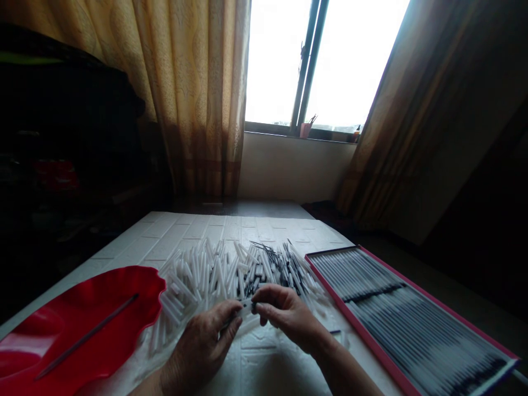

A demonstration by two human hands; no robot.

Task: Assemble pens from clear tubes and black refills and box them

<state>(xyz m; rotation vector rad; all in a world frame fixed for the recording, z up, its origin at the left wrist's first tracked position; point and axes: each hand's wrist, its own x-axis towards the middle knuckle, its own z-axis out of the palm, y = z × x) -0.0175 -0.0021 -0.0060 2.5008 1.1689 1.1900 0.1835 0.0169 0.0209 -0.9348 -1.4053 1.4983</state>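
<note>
My left hand (206,344) and my right hand (284,313) meet over the near part of the white table, fingers pinched together on a short white tube (246,308) held between them. Just beyond the hands lies a heap of white tubes (202,278) mixed with thin dark refills (268,264). A red scalloped dish (49,341) sits to the left, with one long thin dark stick (88,335) lying in it. To the right lies a flat pink-edged box (454,324) filled with rows of refills.
The white table top (214,228) has a brick-like embossed pattern and runs toward a window (322,60) with yellow curtains. Dark furniture stands at the left. A small pot stands on the sill (305,130).
</note>
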